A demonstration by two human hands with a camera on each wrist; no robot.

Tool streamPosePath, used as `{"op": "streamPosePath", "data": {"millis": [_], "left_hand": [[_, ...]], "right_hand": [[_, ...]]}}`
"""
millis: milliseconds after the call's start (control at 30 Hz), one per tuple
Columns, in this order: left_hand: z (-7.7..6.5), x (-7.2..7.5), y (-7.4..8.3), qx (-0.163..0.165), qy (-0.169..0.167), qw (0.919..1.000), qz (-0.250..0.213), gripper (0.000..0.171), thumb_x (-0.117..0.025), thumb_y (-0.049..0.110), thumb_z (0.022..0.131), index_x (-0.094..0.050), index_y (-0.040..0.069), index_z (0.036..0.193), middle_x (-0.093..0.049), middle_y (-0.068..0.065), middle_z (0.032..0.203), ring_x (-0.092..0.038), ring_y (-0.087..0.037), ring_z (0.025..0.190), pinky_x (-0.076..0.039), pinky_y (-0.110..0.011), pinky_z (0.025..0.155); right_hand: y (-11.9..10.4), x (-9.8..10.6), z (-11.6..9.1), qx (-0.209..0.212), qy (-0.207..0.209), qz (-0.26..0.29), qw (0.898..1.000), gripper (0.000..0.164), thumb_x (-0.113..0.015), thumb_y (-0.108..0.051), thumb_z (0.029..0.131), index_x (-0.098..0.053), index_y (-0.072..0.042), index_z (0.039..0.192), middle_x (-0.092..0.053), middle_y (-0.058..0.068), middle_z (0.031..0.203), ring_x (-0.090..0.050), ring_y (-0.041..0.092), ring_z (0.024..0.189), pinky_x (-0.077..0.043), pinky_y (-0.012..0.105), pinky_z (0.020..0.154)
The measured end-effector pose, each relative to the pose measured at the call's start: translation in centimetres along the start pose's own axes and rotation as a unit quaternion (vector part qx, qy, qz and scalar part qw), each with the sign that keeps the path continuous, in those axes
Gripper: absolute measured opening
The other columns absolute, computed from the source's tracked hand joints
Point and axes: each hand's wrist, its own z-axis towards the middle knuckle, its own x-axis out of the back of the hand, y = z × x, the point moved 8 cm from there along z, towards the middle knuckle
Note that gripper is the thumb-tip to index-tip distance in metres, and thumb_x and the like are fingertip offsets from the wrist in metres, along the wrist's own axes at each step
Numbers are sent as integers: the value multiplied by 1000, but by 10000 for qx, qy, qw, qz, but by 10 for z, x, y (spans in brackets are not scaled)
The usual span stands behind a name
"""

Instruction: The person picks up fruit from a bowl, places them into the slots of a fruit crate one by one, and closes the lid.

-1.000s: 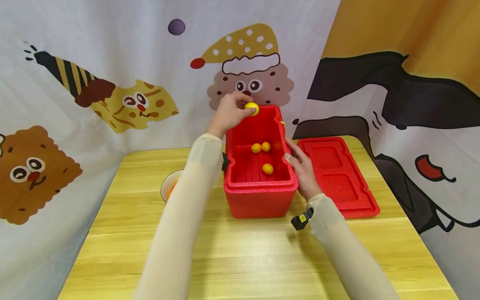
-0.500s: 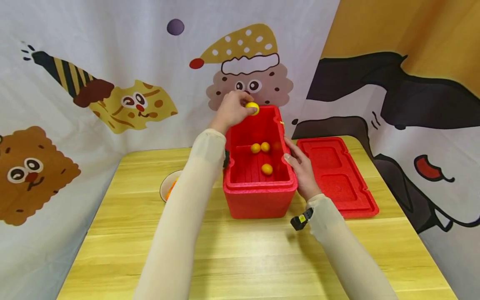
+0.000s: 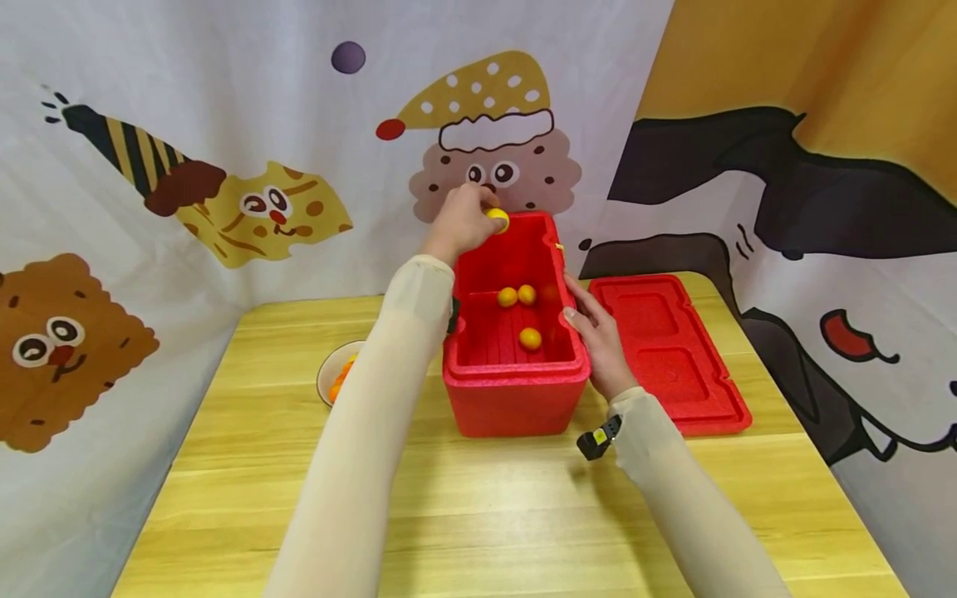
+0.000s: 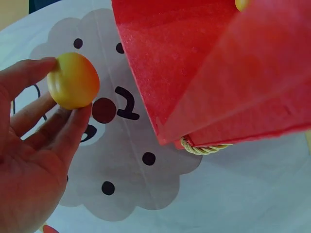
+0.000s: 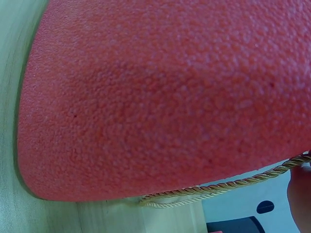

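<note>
My left hand (image 3: 462, 223) pinches a small, smooth yellow-orange fruit (image 4: 74, 81) between thumb and fingertips, above the far left part of the red foam box (image 3: 516, 407). The box stands lidless on the table, its inside in view from the head camera. On its floor lie two small orange fruits (image 3: 507, 297) side by side and a third fruit (image 3: 530, 338) nearer the front. At the right wall, my right hand (image 3: 607, 349) grips the rim, thumb on the edge and fingers along the outside. A twisted gold cord (image 5: 228, 187) runs along the box in the right wrist view.
The red lid (image 3: 673, 357) lies flat on the wooden table (image 3: 478, 515), right of the box. To the left, a bowl (image 3: 323, 378) with orange pieces in it is partly hidden by my left sleeve. A printed curtain (image 3: 299, 83) hangs directly behind the table.
The fruit in my left hand has turned slightly and shows less past the fingers. My right hand keeps its hold on the box, and the head view has shifted a little.
</note>
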Motion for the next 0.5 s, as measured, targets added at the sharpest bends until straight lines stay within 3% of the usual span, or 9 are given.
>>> {"op": "streamPosePath", "data": {"millis": [167, 367, 500], "left_hand": [[2, -2, -8, 219, 34, 9997, 94, 40, -67, 18, 95, -61, 3, 131, -60, -9, 124, -56, -21, 105, -47, -26, 94], [4, 1, -16, 242, 206, 9971, 686, 49, -65, 23, 96, -54, 5, 139, -55, -10, 132, -53, -23, 116, -43, -31, 101], [6, 1, -18, 212, 187, 9966, 773, 48, -64, 22, 96, -54, 4, 140, -55, -10, 134, -52, -23, 121, -40, -32, 104]], "right_hand": [[2, 0, -1, -42, -7, 11, 10000, 52, -53, -20, 103, -39, -24, 152, -34, -2, 155, -32, 31, 139, -40, 50, 100], [1, 0, 1, 1, -28, -21, 10000, 52, -53, -21, 102, -40, -23, 152, -34, -1, 155, -32, 33, 139, -40, 50, 100], [2, 2, 1, 11, -12, -50, 10000, 52, -54, -21, 102, -40, -23, 152, -33, -1, 155, -32, 33, 139, -43, 44, 100]]}}
